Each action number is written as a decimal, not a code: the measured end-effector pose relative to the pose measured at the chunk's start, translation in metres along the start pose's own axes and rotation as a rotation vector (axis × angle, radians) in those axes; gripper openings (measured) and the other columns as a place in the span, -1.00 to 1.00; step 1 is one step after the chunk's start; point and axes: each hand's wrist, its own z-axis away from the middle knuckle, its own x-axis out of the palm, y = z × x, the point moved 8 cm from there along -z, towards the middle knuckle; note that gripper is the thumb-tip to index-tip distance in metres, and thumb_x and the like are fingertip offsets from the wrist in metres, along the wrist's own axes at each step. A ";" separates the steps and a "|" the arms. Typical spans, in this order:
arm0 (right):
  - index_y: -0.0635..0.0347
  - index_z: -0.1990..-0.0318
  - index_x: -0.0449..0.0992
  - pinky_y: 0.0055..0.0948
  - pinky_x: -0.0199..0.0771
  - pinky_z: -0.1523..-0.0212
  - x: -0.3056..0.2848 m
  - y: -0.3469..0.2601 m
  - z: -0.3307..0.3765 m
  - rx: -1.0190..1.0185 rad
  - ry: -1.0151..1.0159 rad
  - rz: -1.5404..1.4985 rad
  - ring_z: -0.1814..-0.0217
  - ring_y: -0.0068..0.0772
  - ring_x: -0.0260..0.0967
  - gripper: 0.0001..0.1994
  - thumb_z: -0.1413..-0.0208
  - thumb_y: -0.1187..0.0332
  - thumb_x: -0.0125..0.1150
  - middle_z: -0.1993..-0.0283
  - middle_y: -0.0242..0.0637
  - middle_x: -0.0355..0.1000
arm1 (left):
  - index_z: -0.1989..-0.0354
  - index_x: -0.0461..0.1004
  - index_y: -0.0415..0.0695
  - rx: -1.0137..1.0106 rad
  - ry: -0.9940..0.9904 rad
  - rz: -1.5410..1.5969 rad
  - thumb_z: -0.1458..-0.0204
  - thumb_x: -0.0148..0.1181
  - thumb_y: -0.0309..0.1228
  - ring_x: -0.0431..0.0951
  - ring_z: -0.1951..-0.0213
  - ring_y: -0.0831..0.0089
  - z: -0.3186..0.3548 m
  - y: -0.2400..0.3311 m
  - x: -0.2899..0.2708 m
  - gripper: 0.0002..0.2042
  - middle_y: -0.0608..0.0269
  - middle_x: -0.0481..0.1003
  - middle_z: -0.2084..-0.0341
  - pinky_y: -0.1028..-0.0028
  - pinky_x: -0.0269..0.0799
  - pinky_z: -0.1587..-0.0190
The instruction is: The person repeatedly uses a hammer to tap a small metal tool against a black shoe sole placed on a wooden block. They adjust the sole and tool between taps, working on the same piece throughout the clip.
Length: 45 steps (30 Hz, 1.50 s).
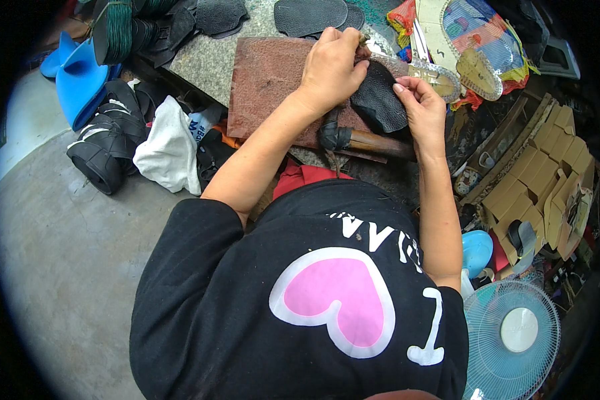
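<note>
Between my hands is a black leather sole-shaped piece (380,100), tilted above the work board. My right hand (423,110) pinches its right edge between thumb and fingers. My left hand (332,70) is closed in a fist at the piece's upper left. A small brownish end shows beside its fingers, but I cannot make out what it grips. Under my hands lies a reddish-brown board (267,83). A tool with a wooden handle (380,145) and a black-wrapped end lies along the board's near edge.
Black cut leather pieces (310,17) lie at the back of the stone slab (207,67). To the right are clear shoe-shaped templates (480,75) and colourful mesh. Black sandals (107,143) and a white cloth (170,147) sit left. Cardboard (537,180) and a fan (513,333) stand right.
</note>
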 end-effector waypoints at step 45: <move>0.27 0.24 0.57 -0.69 0.30 0.24 -0.003 -0.004 0.003 0.152 -0.077 -0.181 0.31 -0.77 0.31 -0.85 -0.19 0.35 0.24 0.33 -0.54 0.48 | 0.29 0.24 -0.11 -0.836 -0.311 1.446 -0.03 0.20 -0.62 0.57 0.27 0.47 0.017 -0.029 0.048 -0.77 0.24 0.53 0.38 0.54 0.50 0.15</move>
